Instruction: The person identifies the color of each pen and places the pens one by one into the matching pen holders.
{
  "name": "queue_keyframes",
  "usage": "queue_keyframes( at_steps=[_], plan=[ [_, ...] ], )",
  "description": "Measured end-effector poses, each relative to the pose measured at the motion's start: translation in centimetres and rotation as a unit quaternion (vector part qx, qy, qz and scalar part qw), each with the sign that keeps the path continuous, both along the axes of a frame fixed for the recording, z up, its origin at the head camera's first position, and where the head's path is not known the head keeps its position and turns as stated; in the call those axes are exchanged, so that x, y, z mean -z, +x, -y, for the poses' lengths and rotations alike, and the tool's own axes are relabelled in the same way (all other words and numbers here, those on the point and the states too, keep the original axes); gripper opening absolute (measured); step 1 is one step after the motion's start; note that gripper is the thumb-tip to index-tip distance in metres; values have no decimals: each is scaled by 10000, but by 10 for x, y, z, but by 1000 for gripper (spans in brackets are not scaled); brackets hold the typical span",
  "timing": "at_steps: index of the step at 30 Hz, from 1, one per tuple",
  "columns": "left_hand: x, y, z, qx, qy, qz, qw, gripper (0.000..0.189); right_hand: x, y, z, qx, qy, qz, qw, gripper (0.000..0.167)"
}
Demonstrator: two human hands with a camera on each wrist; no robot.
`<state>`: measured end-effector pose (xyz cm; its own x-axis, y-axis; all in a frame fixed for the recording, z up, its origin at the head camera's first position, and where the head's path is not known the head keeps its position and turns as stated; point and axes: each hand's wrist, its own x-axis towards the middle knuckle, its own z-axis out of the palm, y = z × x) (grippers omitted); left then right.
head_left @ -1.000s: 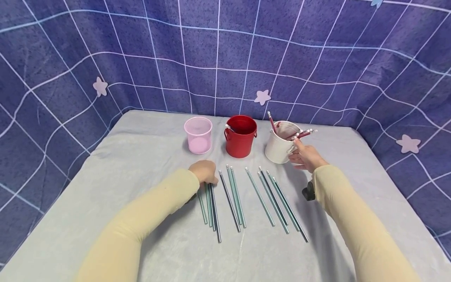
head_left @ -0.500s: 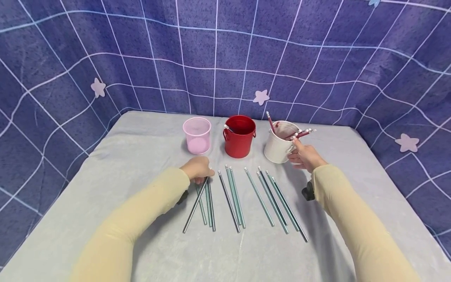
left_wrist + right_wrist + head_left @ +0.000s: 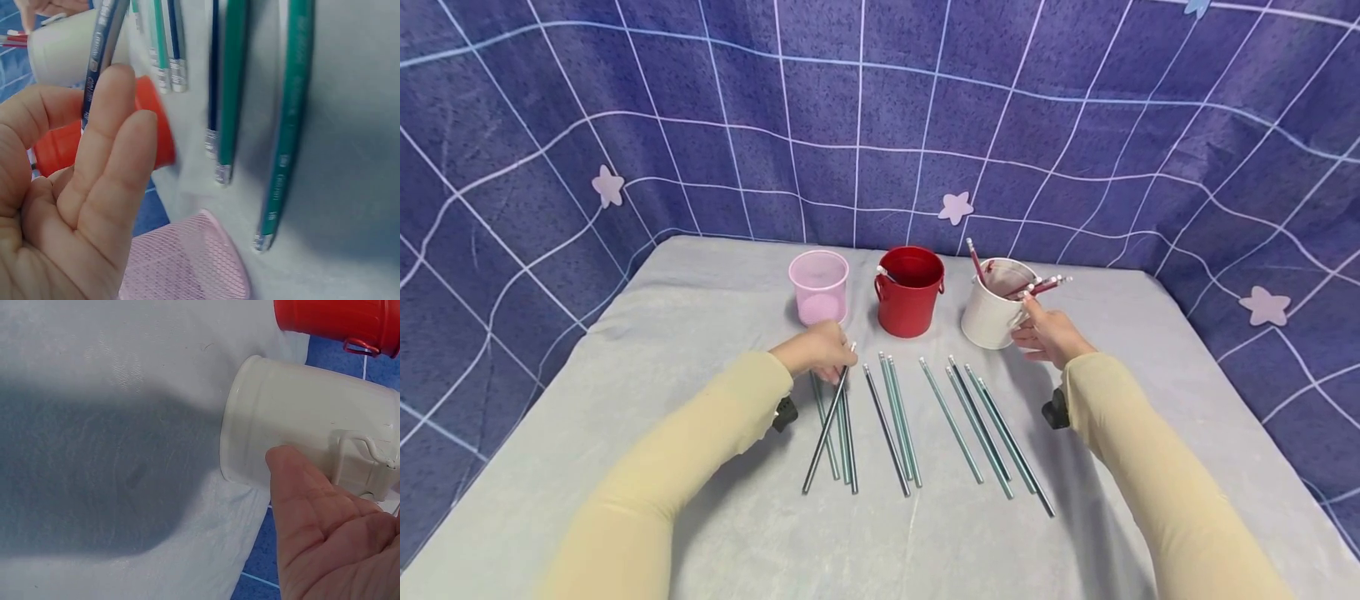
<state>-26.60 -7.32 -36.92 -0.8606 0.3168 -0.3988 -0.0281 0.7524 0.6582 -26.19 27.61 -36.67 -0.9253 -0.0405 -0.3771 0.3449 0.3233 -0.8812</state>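
Two bare hands are being held apart over a grey cloth-covered table (image 3: 857,550). By the left hand (image 3: 818,348), a dark blue pencil (image 3: 824,442) is being pinched near its eraser end between thumb and fingers. It is being held aslant across other pencils lying beneath; whether its lower end is touching the cloth cannot be told. That end is probably being gripped because the erasers are facing the containers and are being reached first. By the right hand (image 3: 1052,337), the white bucket (image 3: 983,321) is being touched at its side, near the handle; whether the fingers are being closed on anything cannot be told. Presumably the bucket is being steadied, since red pencils (image 3: 1047,285) are being leaned over its rim. Leftward, a red bucket (image 3: 907,315) is standing, then a pink mesh cup (image 3: 818,302). Green pencils (image 3: 952,421) and dark blue ones are lying spread, perhaps for easy grasping.
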Motion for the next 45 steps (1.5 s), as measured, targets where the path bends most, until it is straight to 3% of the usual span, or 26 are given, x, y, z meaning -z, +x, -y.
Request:
queue_keyframes(
  at_steps=[7, 13, 19, 22, 25, 28, 30, 32, 35, 37, 45],
  plan=[
    [-20, 0, 2, 130, 285, -208, 9993, 15, -1, 0, -2, -26, -27, -27, 10000, 84],
    [-34, -4, 7, -113, 1032, -375, 9939, 18, 1, 0, 0, -16, -13, -48, 10000, 84],
    [-59, 0, 5, -565, 1904, -831, 9765, 13, 0, 0, -1, -40, 24, -89, 9999, 85],
    [-71, -1, 5, -856, 2524, -948, 9591, 11, 1, 0, -2, -25, 19, -107, 9999, 84],
    [-80, 0, 6, -1255, 3236, -1004, 9325, 12, 2, 0, -1, -20, 14, -119, 9999, 84],
    [-86, 2, 6, -1716, 3848, -1270, 8980, 10, 2, 1, -1, -50, 3, -143, 9999, 84],
    [-89, 4, 5, -2010, 4194, -1627, 8702, 10, 2, 1, -1, -74, 5, -163, 9998, 85],
    [-91, 6, 3, -2199, 4547, -2085, 8375, 7, 1, 1, -1, -82, 19, -173, 9998, 85],
    [-96, 10, 0, -2222, 5081, -2655, 7886, 3, 1, 1, -1, -70, 19, -167, 9998, 86],
    [-101, 12, -2, -2108, 5384, -2929, 7615, 2, 0, 1, -1, -56, 21, -155, 9999, 85],
    [-124, 8, 0, -2018, 5999, -3692, 6805, 10, 1, 1, 0, -12, 13, -112, 9999, 85]
  ],
)
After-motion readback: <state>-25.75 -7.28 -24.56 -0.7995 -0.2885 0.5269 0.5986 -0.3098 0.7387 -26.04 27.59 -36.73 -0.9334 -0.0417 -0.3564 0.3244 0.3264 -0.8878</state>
